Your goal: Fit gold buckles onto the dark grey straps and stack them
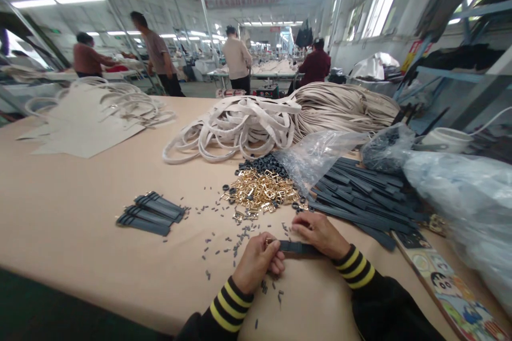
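Observation:
My left hand point(262, 257) pinches one end of a dark blue-grey strap point(298, 248), where a bit of gold metal shows between thumb and fingers. Toward my right hand point(322, 234) the strap runs low above the table, its far end passing under that palm. The right fingers are loosely stretched out above the strap, slightly apart. Just beyond lies a heap of gold buckles point(264, 192), with black loops point(266, 164) behind it. Small dark pieces point(240, 237) are scattered around my left hand. Several straps with buckles point(152, 213) lie stacked to the left.
Long dark straps point(360, 197) lie right of the buckles, partly under clear plastic point(324, 154). Pale looped straps point(244, 128) and a beige bundle point(348, 106) fill the back. Pale sheets point(88, 122) lie at left. A cartoon-printed board point(448, 282) is at right. Several people work beyond the table.

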Tool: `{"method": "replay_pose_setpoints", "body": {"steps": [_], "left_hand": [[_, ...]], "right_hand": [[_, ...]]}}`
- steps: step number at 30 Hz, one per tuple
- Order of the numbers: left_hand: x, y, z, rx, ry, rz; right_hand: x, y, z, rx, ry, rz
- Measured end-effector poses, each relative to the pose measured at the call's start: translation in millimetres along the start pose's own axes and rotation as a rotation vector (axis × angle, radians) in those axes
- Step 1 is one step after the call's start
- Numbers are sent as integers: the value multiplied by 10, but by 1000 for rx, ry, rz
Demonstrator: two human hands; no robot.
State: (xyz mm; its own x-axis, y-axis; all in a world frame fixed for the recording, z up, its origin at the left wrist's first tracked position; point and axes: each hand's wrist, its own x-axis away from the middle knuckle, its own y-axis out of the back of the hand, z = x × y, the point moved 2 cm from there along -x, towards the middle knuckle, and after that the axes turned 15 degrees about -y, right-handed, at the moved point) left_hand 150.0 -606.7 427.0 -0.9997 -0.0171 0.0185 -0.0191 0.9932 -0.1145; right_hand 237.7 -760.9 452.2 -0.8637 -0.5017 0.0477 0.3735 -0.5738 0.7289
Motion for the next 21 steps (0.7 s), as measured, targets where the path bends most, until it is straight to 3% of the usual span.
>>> {"method": "replay_pose_setpoints", "body": {"steps": [3,6,15,21], "left_hand": [[2,7,18,16,-3,-18],[5,4,-8,31,-4,-39],[0,5,-15,92,-17,-120],[0,-2,-44,105,-22,-191]], "right_hand": [[-117,64,-93,157,-91,-211],[-168,35,-101,281,-96,-242],[-38,45,-38,118,-99,-211],[75,6,153,-289,-107,23]]}}
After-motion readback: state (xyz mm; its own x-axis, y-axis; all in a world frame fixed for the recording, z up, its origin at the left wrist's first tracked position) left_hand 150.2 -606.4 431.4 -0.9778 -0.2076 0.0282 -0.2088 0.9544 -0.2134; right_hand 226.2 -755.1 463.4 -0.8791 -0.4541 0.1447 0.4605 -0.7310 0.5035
